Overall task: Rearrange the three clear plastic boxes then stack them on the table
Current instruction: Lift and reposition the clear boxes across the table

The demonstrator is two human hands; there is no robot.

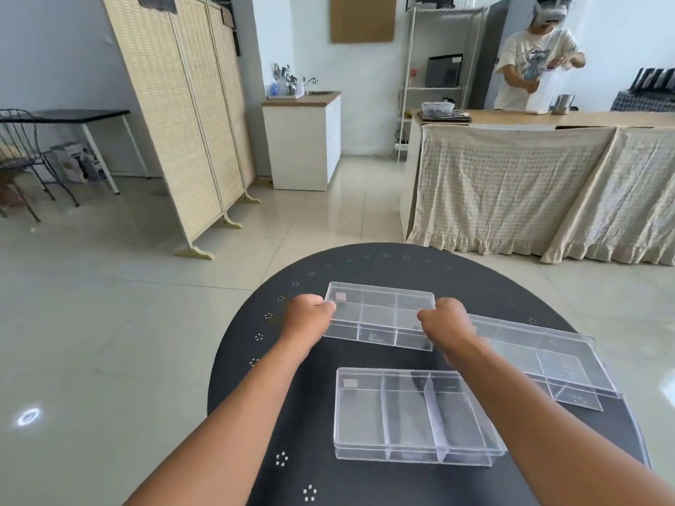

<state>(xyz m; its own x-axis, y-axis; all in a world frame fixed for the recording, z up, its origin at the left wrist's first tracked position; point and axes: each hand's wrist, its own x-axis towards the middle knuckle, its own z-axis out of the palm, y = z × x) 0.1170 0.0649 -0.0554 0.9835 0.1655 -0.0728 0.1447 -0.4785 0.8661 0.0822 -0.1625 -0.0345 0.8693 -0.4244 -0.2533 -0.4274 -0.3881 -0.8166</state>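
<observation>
Three clear plastic compartment boxes lie apart on a round black table (365, 261). The far box (380, 315) is gripped at both short ends: my left hand (308, 315) closes on its left end, my right hand (443, 319) on its right end. Whether it is lifted or resting on the table I cannot tell. A second box (412, 418) sits flat near the table's front, between my forearms. The third box (548, 363) lies at the right, angled, partly hidden behind my right forearm.
The table edge curves close on the left, over a pale tiled floor. Beyond stand a folding wicker screen (190, 115), a white cabinet (301, 140) and a cloth-draped counter (529, 188), where another person (529, 63) works.
</observation>
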